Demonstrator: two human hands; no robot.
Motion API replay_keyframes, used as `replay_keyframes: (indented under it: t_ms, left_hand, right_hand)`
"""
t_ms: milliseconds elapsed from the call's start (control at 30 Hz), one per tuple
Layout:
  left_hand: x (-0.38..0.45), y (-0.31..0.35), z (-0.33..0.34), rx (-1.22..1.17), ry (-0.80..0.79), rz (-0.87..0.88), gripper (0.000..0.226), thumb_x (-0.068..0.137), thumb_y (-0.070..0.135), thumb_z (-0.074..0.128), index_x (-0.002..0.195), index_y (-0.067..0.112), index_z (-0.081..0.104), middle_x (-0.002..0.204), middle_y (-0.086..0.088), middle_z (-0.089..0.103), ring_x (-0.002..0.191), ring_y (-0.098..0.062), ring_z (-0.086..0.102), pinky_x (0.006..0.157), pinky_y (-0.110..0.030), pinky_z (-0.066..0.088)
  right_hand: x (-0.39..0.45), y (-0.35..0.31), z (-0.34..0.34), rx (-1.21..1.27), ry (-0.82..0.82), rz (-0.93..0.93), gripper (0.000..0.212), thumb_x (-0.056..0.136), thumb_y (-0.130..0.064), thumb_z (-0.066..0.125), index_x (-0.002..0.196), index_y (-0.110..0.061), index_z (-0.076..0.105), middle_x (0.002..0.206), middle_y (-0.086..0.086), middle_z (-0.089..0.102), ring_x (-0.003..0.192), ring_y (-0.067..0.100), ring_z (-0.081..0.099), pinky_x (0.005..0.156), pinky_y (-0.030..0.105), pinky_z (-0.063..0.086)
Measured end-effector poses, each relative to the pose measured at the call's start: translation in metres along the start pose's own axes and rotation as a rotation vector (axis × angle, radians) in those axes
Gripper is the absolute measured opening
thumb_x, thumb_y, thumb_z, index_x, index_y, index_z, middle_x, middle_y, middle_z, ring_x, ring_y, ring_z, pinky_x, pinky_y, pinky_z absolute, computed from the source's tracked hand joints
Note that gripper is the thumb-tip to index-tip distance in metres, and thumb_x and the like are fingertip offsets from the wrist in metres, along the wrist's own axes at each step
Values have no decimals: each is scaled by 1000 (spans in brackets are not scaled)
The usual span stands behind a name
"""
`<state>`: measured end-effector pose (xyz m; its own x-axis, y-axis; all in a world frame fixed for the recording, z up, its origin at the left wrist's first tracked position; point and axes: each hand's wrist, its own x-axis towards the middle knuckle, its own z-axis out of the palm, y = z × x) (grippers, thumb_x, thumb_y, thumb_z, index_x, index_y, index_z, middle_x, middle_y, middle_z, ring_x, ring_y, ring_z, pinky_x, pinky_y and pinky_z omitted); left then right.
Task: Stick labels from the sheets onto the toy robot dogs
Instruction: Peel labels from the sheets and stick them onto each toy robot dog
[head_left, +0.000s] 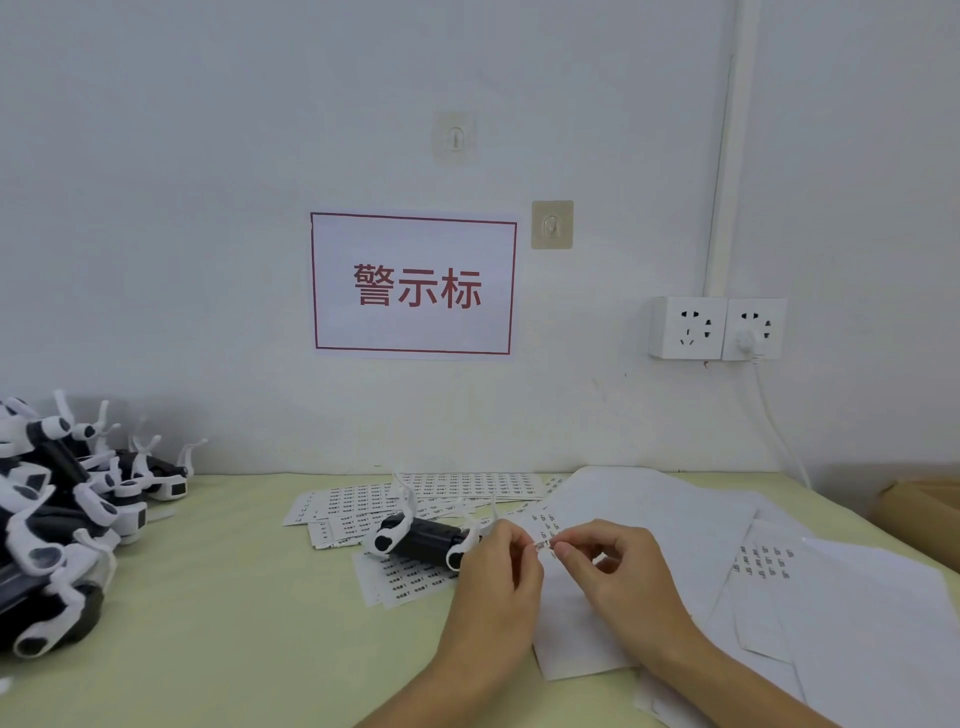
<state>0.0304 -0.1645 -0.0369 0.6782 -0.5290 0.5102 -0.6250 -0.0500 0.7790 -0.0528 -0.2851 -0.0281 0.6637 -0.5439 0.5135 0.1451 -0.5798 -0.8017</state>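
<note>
Label pinched between both hands, dog waiting just behind.

My left hand and right hand both pinch one small label at its ends; it looks featherlight, limp and sticky, so I hold the edges only. The toy robot dog lies on its back on label sheets on the tabletop; hard, light plastic, best gripped by the body.

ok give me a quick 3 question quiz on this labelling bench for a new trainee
1. True or false: both hands pinch one small label between them.
2. Where does the toy robot dog being worked on lie?
A. on label sheets
B. in the cardboard box
C. on the pile of dogs
3. Fill in: the pile of toy dogs sits at the table's ___ side.

Key: 1 true, left hand and right hand; 2 A; 3 left.
</note>
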Motion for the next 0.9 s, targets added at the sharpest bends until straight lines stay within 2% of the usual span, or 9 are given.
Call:
replay_keyframes:
  t_ms: [267,367,500,567,633,700,767,833,900]
  left_hand:
    - [-1,-1,0,83,-30,57,21,99,17,53,79,23,53,69,8,53,67,-4,48,63,-17,38]
    - [-2,1,0,105,22,131,12,100,18,51,95,22,61,84,12,59,80,-3,53,69,-13,40]
    - [4,15,-9,124,123,256,22,99,12,52,115,23,61,98,23,55,92,0,54,72,-8,40]
    - [20,20,-26,188,144,316,25,97,9,52,117,23,60,103,19,55,95,2,52,75,-7,38]
    - [41,16,-52,316,155,318,30,97,11,51,124,22,58,115,12,54,102,7,45,86,-5,33]
    - [58,3,-80,432,190,201,33,98,16,51,130,22,55,129,7,52,116,2,37,99,-13,30]
    - [67,-13,-102,466,161,-47,37,99,28,54,135,24,52,139,1,49,128,-13,36,104,-29,34]
    - [66,-27,-114,358,9,-271,43,96,44,59,135,30,51,136,0,53,124,-18,49,95,-30,40]
    - [63,-37,-118,242,-116,-373,51,89,55,65,133,36,49,118,3,61,104,-12,61,79,-24,45]
  right_hand:
    - [1,2,1,-3,-25,1,22,83,-7,74,68,-24,73,69,-1,70,62,9,58,57,20,45]
    - [2,4,2,-19,32,13,23,83,-9,73,66,-25,72,64,1,66,58,8,55,55,18,43]
    - [3,6,1,-15,63,41,20,85,-14,74,67,-24,71,60,-2,62,57,5,52,55,16,41]
    - [3,6,1,-21,60,51,19,86,-15,73,69,-24,71,62,-1,62,58,5,53,55,15,41]
    - [3,7,1,-29,59,58,19,86,-15,72,70,-24,71,65,2,64,60,6,54,56,15,41]
    - [3,7,1,-37,58,63,19,86,-15,72,70,-24,71,67,3,64,61,5,54,57,15,41]
    - [3,7,2,-40,53,69,19,87,-15,72,70,-24,71,68,3,64,62,6,54,57,15,41]
    - [3,8,2,-38,47,67,18,86,-15,72,70,-23,71,68,3,64,63,9,55,57,14,41]
    - [3,8,2,-40,44,64,18,86,-15,72,70,-23,71,69,3,65,66,13,57,57,14,41]
